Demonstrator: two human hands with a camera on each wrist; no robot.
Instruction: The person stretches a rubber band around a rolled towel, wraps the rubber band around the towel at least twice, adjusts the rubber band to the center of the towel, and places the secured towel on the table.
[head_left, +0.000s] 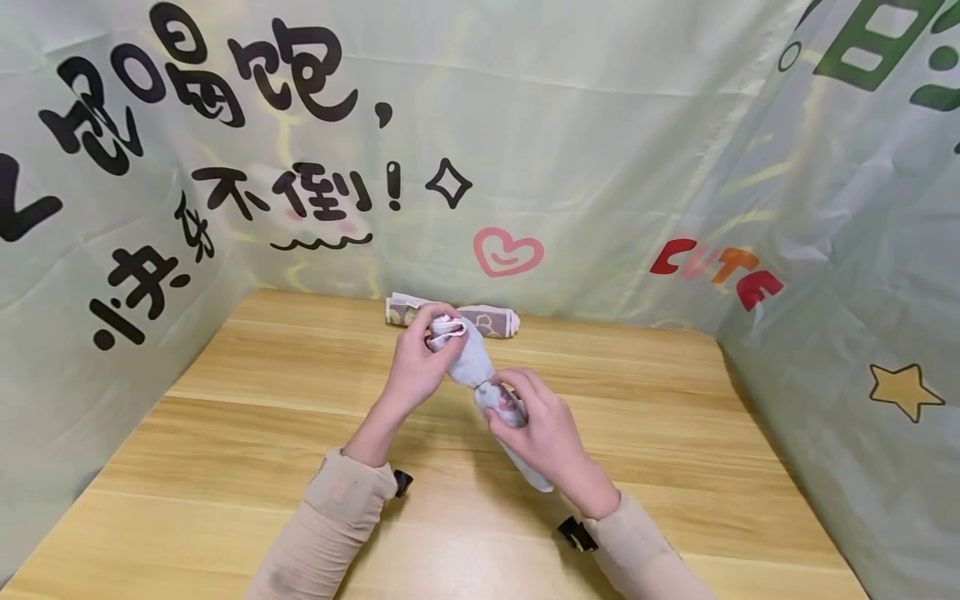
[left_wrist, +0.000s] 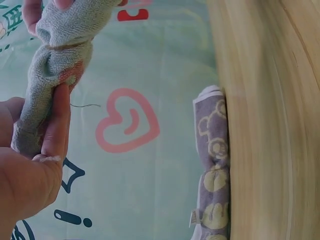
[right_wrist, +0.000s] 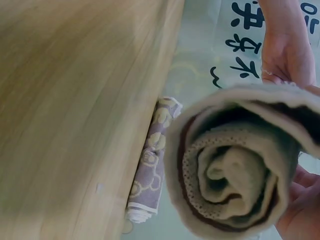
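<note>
A pale grey-blue rolled towel point(head_left: 471, 360) is held up at a slant above the table, cinched near its middle by a thin brownish band point(left_wrist: 67, 46). My left hand point(head_left: 420, 362) grips its upper end, thumb and fingers around the roll. Just below the cinch, my right hand point(head_left: 546, 425) holds the lower half, fingers on one side and thumb on the other. Seen from the right wrist, the towel's open end point(right_wrist: 235, 170) shows spiral layers close to the camera. A loose thread point(left_wrist: 86, 105) sticks out beside the left fingers.
A second rolled towel point(head_left: 497, 322), purple with yellow bear shapes, lies at the table's back edge behind my left hand. Printed cloth walls point(head_left: 585, 167) enclose the wooden table point(head_left: 285, 400) at the back and both sides. Small black clips point(head_left: 577, 534) sit at both cuffs.
</note>
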